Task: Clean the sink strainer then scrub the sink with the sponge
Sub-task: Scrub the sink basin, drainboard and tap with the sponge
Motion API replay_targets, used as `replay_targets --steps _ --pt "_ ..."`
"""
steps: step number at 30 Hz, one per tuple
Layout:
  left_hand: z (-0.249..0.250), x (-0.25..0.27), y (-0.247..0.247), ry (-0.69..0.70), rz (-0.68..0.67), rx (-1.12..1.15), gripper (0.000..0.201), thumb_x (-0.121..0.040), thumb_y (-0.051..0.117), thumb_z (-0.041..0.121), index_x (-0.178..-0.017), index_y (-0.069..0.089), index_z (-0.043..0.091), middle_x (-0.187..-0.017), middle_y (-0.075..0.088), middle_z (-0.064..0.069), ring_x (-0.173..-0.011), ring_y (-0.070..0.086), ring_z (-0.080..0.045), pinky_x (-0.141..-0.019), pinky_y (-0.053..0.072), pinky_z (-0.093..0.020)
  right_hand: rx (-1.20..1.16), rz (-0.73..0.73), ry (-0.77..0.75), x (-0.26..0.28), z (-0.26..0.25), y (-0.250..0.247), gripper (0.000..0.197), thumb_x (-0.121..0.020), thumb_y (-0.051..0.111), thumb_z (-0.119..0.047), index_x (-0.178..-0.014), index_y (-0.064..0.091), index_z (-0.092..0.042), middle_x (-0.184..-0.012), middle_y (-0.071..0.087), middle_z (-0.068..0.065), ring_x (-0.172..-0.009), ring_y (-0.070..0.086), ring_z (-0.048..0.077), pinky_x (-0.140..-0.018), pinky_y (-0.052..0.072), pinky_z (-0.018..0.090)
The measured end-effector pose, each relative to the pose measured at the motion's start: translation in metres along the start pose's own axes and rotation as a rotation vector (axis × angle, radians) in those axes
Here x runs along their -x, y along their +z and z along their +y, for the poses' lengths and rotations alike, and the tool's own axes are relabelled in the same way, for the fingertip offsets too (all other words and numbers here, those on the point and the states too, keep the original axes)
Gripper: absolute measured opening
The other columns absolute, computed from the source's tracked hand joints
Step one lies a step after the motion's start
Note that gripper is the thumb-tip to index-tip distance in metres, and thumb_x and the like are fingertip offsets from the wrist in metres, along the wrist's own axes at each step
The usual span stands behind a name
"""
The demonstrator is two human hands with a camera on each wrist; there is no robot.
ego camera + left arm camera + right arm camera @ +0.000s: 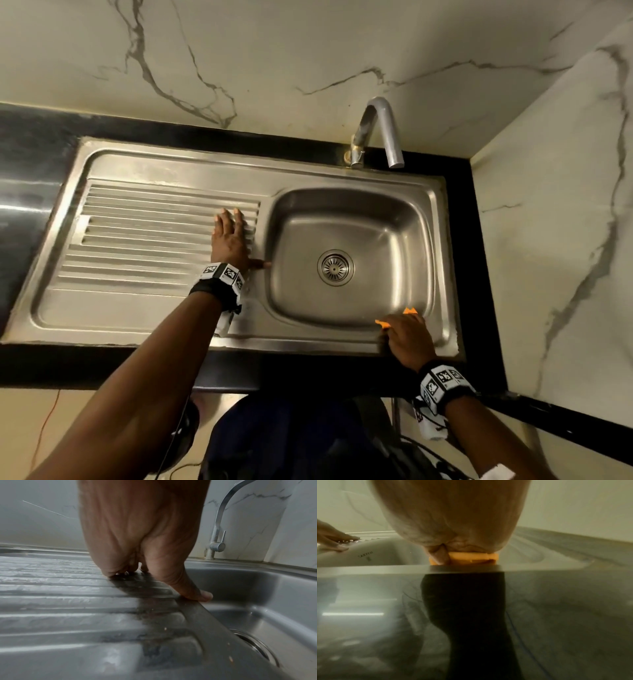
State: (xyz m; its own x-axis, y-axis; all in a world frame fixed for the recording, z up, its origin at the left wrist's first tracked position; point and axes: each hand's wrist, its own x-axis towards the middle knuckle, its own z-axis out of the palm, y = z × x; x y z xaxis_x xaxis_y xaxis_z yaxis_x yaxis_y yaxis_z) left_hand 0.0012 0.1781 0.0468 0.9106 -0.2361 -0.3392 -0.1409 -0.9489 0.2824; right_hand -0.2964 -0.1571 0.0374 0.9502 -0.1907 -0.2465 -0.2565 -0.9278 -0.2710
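A steel sink (346, 219) holds a round strainer (335, 267) seated in its drain; the strainer's rim (257, 647) shows at the lower right of the left wrist view. My right hand (406, 334) grips an orange sponge (410, 311) at the basin's near right edge; in the right wrist view the sponge (471, 557) sits under my curled fingers, just beyond the sink's front rim. My left hand (231, 240) lies flat on the ribbed drainboard (144, 236), fingers straight, thumb (204, 595) on the basin's left edge.
A curved chrome tap (378, 133) stands behind the basin against the marble wall; the tap (217, 534) also shows in the left wrist view. Black countertop (34, 157) frames the sink. A marble side wall (555, 240) closes the right.
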Motion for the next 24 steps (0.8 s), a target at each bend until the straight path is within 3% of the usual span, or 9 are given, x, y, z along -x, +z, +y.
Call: replay_targets --steps 4,8,11,14,17,20,22,24 --pt "0.000 0.006 0.002 0.011 0.030 0.045 0.159 -0.043 0.087 0.068 -0.159 -0.003 0.007 -0.163 -0.002 -0.028 -0.152 -0.002 -0.044 -0.123 0.008 -0.051 -0.051 0.041 0.071 -0.001 -0.052 0.015 0.040 -0.076 0.037 -0.028 -0.087 0.075 -0.020 -0.084 0.075 0.003 -0.081 0.071 0.028 -0.084 0.033 0.038" --pt "0.001 0.010 0.000 0.007 0.047 0.062 0.158 -0.044 0.089 0.065 -0.159 -0.003 0.008 -0.164 -0.003 -0.027 -0.152 -0.003 -0.042 -0.125 0.008 -0.050 -0.121 0.003 0.125 -0.006 -0.121 0.030 0.053 -0.078 0.029 -0.037 -0.101 0.076 -0.026 -0.103 0.076 -0.002 -0.101 0.069 0.022 -0.096 0.039 0.036" --pt "0.004 0.010 -0.002 -0.007 0.028 0.081 0.156 -0.047 0.090 0.063 -0.159 -0.006 0.009 -0.164 -0.007 -0.024 -0.152 -0.007 -0.040 -0.125 0.006 -0.049 -0.142 -0.083 0.146 -0.017 -0.167 0.027 0.065 -0.078 0.020 -0.039 -0.118 0.071 -0.031 -0.117 0.073 -0.002 -0.114 0.063 0.019 -0.102 0.036 0.034" --pt "0.004 0.011 -0.003 -0.011 0.024 0.073 0.155 -0.049 0.089 0.063 -0.158 -0.008 0.010 -0.164 -0.010 -0.023 -0.152 -0.009 -0.039 -0.125 0.006 -0.049 -0.179 -0.187 0.191 -0.028 -0.205 0.021 0.055 -0.088 0.032 -0.032 -0.137 0.057 -0.031 -0.126 0.068 0.006 -0.120 0.060 0.026 -0.104 0.039 0.037" --pt "0.004 0.011 -0.005 -0.024 0.007 0.076 0.155 -0.051 0.088 0.062 -0.158 -0.011 0.010 -0.164 -0.012 -0.022 -0.152 -0.011 -0.038 -0.125 0.005 -0.049 -0.235 -0.249 0.208 -0.042 -0.247 0.017 0.049 -0.097 0.043 -0.020 -0.146 0.046 -0.021 -0.130 0.064 0.016 -0.120 0.058 0.037 -0.101 0.042 0.042" --pt "0.004 0.012 -0.005 -0.015 0.001 0.073 0.154 -0.052 0.088 0.062 -0.158 -0.011 0.011 -0.164 -0.012 -0.023 -0.152 -0.011 -0.039 -0.125 0.006 -0.049 -0.342 -0.295 0.300 -0.061 -0.280 0.011 0.038 -0.096 0.043 -0.024 -0.130 0.055 -0.013 -0.127 0.063 0.019 -0.117 0.056 0.041 -0.097 0.042 0.043" --pt "0.001 0.013 -0.004 -0.005 0.017 0.084 0.154 -0.051 0.088 0.063 -0.158 -0.010 0.011 -0.164 -0.011 -0.023 -0.152 -0.010 -0.040 -0.125 0.007 -0.049 -0.590 -0.259 0.422 -0.073 -0.281 0.005 0.033 -0.091 0.042 -0.032 -0.099 0.064 -0.009 -0.103 0.069 0.018 -0.096 0.062 0.036 -0.082 0.045 0.039" --pt "0.000 0.012 -0.002 0.012 0.036 0.100 0.154 -0.050 0.088 0.063 -0.159 -0.008 0.012 -0.164 -0.010 -0.023 -0.152 -0.009 -0.040 -0.124 0.006 -0.049 -0.921 -0.149 0.468 -0.081 -0.264 -0.004 0.030 -0.094 0.045 -0.021 -0.075 0.056 -0.002 -0.071 0.058 0.009 -0.066 0.056 0.022 -0.066 0.040 0.032"
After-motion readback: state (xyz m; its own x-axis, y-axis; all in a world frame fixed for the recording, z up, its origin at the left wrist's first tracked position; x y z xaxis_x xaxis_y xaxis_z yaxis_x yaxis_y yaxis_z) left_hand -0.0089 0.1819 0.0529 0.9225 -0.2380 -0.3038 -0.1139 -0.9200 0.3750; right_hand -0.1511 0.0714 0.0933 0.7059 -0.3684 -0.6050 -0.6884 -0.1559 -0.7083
